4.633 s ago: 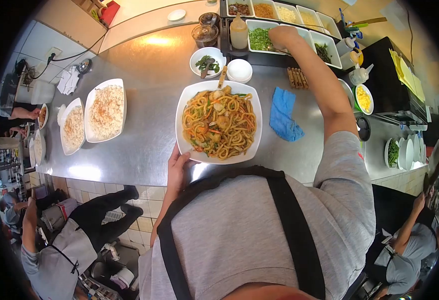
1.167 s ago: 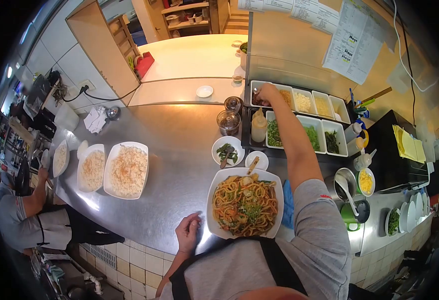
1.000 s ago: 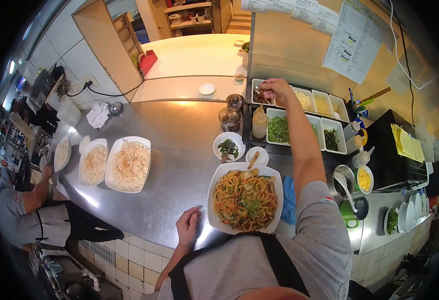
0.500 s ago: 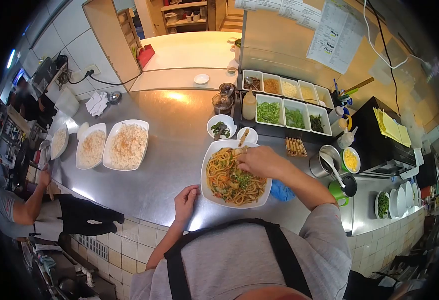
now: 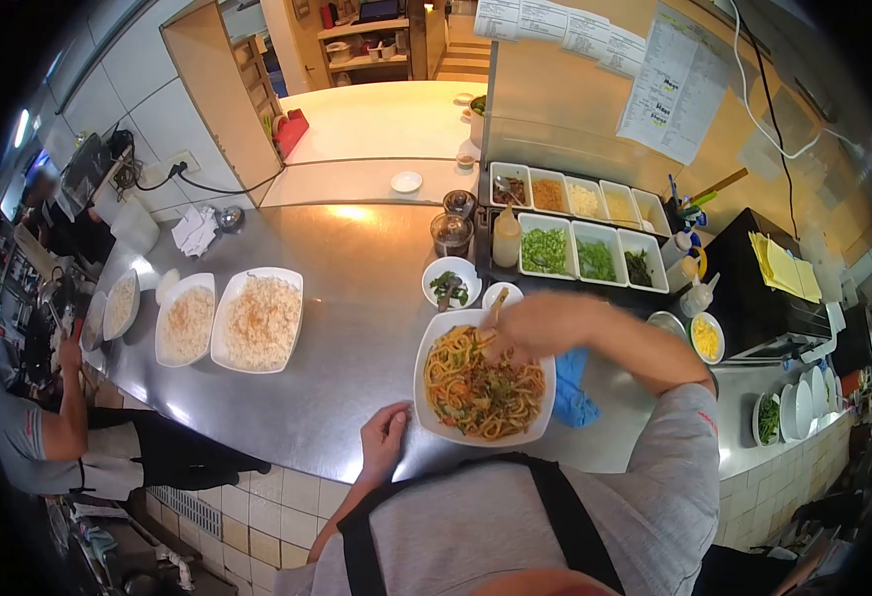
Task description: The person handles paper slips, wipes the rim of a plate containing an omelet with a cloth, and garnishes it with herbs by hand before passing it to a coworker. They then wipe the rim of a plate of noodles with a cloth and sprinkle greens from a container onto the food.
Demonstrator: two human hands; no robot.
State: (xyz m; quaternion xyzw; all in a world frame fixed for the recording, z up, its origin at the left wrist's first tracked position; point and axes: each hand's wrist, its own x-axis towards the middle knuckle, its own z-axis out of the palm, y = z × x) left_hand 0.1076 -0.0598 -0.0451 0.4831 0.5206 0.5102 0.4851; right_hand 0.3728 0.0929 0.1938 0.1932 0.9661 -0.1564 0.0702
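A white square bowl of noodles with chopped green and brown topping stands at the counter's front edge. Over its far right part is my right hand, fingers pointing down at the noodles and smeared by motion. Whether they pinch anything is hidden. My left hand rests at the counter edge just left of the bowl, fingers loosely bent and nothing in it. Behind the bowl are a small white dish with a stick-like utensil and a bowl of dark greens. A blue cloth lies to the right.
Bowls of rice stand on the left. White tubs of chopped greens and other toppings line the back right, near a squeeze bottle. A black appliance sits at right. Another person works at far left.
The camera view has shifted, so the counter sits lower and further right. My right hand has risen and moved right relative to the bowl. My left hand stays beside it.
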